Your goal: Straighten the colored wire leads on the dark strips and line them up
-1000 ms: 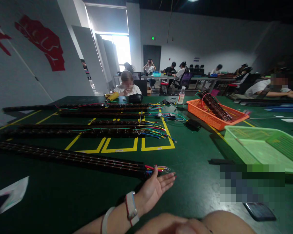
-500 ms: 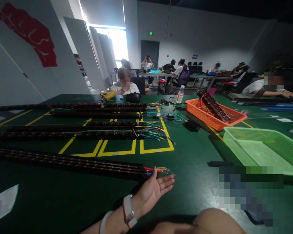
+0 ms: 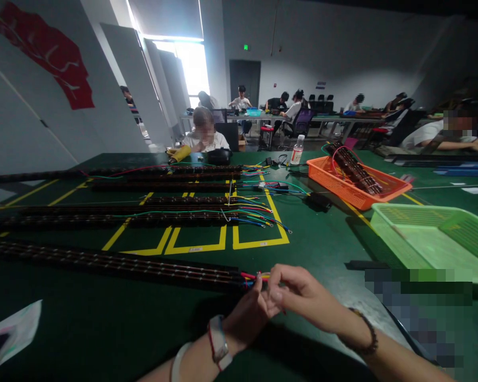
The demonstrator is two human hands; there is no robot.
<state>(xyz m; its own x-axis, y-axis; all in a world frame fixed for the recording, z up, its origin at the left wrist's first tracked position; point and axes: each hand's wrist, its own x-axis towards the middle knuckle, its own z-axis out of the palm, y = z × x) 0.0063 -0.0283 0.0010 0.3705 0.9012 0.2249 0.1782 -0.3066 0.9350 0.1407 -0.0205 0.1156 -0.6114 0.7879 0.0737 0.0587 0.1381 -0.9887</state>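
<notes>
While a scrap of white paper lies at the far left of the green table, well away from the yellow floor-style markings taped on the table's middle, a long black strip runs just on the near side of those markings, from the left edge toward the centre. Several more black strips lie across and beyond the yellow markings, their coloured leads fanning out over the right-hand yellow box. At the near strip's right end, below the markings, a short bundle of coloured wires sticks out. The left hand, with a watch and bands on its wrist, sits right under that bundle, fingers curled up against the wires. The right hand meets it from the right, thumb and fingertips pinched together on the wire ends; how firmly either hand grips is hard to tell, since the fingers overlap. Right of the markings and farther back stands an orange basket holding dark strips, with a small bottle to its left. Right of the markings and nearer, a green basket rests on the table. Other people sit at tables beyond.
</notes>
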